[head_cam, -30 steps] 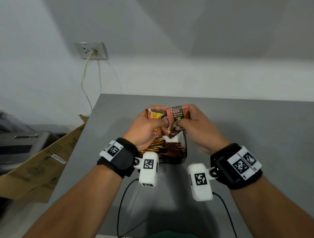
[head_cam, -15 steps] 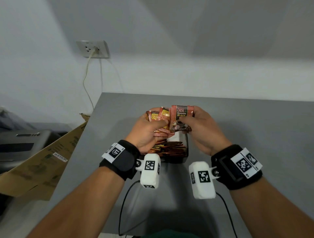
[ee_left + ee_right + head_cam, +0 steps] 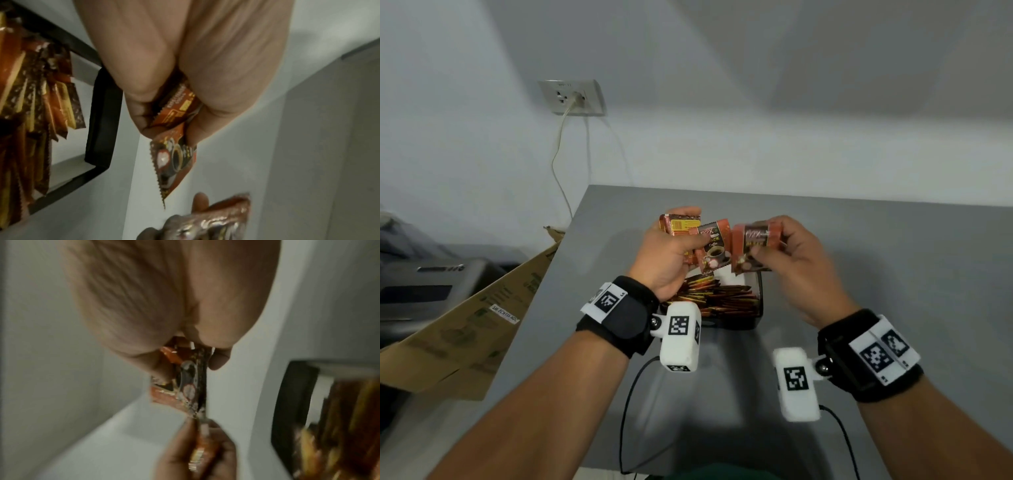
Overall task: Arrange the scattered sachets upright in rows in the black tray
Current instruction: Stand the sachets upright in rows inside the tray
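Note:
Both hands hover above the black tray (image 3: 753,317), which stands on the grey table and holds a row of upright brown and gold sachets (image 3: 722,298). My left hand (image 3: 671,253) grips a small bunch of orange-brown coffee sachets (image 3: 710,248), front one facing me. My right hand (image 3: 787,253) pinches a separate sachet (image 3: 755,241), a little to the right of the bunch. The left wrist view shows the gripped sachets (image 3: 174,151) beside the tray's corner (image 3: 102,123). In the blurred right wrist view the pinched sachet (image 3: 185,386) hangs from my fingers, with the tray (image 3: 292,402) at right.
The grey table (image 3: 893,274) stretches open to the right and behind the tray. Its left edge drops off beside a cardboard box (image 3: 465,325). A wall socket with a plugged cable (image 3: 571,97) is on the wall. Thin black cables (image 3: 626,411) trail from the wrist cameras.
My right hand has pulled one sachet away from the left hand's bunch and moved it to the right. The two hands were together before and now stand slightly apart.

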A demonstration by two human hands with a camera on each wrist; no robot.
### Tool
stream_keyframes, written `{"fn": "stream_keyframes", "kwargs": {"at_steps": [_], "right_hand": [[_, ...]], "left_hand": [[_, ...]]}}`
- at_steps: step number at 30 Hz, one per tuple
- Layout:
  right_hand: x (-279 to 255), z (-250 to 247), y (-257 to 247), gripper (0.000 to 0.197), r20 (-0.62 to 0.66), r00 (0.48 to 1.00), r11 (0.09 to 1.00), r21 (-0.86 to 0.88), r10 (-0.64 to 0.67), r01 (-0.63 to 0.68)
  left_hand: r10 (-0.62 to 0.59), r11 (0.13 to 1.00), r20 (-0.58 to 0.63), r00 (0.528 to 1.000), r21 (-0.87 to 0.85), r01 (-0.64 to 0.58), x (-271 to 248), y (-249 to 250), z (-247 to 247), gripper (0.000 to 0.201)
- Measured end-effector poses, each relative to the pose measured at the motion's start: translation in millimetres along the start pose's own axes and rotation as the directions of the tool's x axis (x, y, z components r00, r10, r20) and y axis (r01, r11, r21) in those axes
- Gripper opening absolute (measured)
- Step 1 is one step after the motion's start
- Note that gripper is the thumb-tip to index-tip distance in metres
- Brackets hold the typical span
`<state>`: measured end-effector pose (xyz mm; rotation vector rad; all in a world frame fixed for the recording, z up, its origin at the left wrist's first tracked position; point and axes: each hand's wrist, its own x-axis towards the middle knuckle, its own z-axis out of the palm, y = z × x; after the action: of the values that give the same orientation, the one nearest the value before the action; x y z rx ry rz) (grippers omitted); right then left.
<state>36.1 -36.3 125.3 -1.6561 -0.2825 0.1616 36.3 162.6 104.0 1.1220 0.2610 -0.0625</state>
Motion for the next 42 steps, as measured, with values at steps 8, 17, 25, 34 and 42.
{"fn": "stream_keyframes", "kwargs": {"at_steps": [8, 17, 25, 34, 42], "right_hand": [[18.2, 10.6, 8.6, 0.025, 0.064, 0.953, 0.940, 0.161, 0.295, -0.302], [22.1, 2.1, 2.0, 0.032, 0.001, 0.971, 0.905, 0.362, 0.241, -0.225], [21.7, 7.0, -4.1, 0.025, -0.063, 0.991, 0.973, 0.205, 0.118, -0.103], [1.1, -1.8, -2.9, 0.024, 0.221, 0.975, 0.958, -0.279, -0.008, 0.071], [14.8, 11.9, 3.4, 0.027, 0.067, 0.946, 0.918, 0.229, 0.316, -0.323]], "left_hand": [[0.045, 0.999, 0.090, 0.995, 0.025, -0.048, -5.8, -4.4, 13.7, 0.038], [-0.085, 0.992, 0.165, 0.983, -0.076, 0.098, -9.3, -4.2, 6.7, 0.048], [-0.136, 0.990, 0.121, 0.983, -0.011, 0.138, -8.9, -8.8, 9.1, 0.040], [-0.084, 0.994, -0.058, 0.995, -0.080, 0.079, 0.2, 0.9, 0.8, 0.037], [0.050, 0.997, 0.031, 0.998, 0.057, -0.052, -4.2, -2.5, 12.0, 0.055]]}}
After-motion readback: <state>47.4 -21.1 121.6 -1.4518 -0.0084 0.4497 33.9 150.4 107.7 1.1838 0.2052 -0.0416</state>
